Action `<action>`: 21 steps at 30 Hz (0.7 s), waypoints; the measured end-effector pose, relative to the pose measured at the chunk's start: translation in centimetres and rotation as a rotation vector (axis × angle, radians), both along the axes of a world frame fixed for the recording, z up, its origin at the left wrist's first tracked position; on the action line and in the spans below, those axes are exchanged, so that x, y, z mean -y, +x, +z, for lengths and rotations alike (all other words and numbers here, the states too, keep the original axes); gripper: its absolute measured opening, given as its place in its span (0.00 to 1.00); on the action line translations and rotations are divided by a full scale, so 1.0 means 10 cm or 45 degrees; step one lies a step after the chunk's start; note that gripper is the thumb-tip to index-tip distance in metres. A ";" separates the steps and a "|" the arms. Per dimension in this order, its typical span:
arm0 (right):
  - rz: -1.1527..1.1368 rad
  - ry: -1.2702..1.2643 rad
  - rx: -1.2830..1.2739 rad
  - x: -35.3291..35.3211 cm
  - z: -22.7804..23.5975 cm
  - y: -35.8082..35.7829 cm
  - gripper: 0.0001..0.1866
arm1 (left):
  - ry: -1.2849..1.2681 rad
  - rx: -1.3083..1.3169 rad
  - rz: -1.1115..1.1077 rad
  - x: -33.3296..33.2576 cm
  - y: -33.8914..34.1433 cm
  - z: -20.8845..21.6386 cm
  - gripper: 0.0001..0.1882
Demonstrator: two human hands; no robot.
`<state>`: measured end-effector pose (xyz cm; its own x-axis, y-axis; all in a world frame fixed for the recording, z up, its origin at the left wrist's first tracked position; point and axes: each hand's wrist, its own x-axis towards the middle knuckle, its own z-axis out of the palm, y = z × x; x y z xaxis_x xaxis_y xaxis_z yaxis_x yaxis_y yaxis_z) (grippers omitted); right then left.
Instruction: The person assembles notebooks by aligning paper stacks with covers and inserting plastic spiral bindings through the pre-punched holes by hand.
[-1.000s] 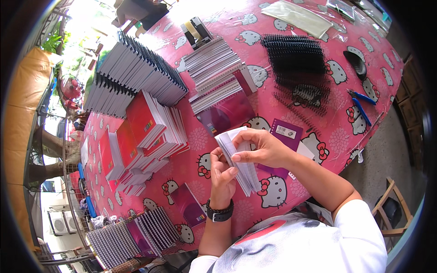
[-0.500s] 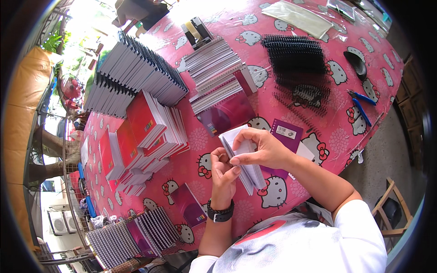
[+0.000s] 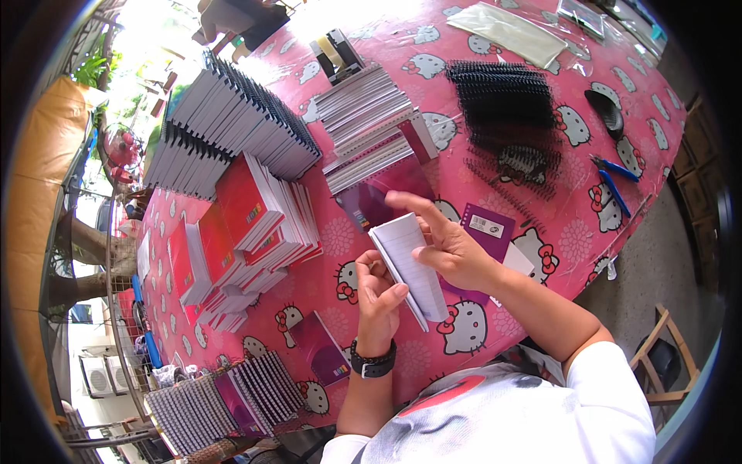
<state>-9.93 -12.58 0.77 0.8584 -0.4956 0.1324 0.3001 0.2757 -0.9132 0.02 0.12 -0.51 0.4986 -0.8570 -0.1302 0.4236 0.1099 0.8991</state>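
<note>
Taking the purple-covered notebook stack as landmark, the ruled page block is held just on the wearer's side of it. The left hand grips the block's left edge between thumb and curled fingers; the right hand is spread, index finger raised, and whether its thumb touches the top page cannot be told. The step in hand looks like leafing through or checking pages. The next move probably calls for a steady left hold while right fingertips separate the sheets.
</note>
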 end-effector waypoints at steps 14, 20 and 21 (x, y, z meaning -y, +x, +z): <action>0.039 -0.352 -0.327 0.07 -0.01 -0.03 0.18 | -0.006 -0.050 -0.001 0.00 -0.02 0.00 0.31; 0.055 -0.328 -0.247 0.05 -0.05 -0.01 0.16 | -0.011 -0.077 -0.009 -0.01 -0.01 -0.01 0.32; 0.055 -0.333 -0.252 0.06 -0.05 -0.01 0.16 | -0.016 -0.078 -0.008 -0.01 -0.02 -0.01 0.32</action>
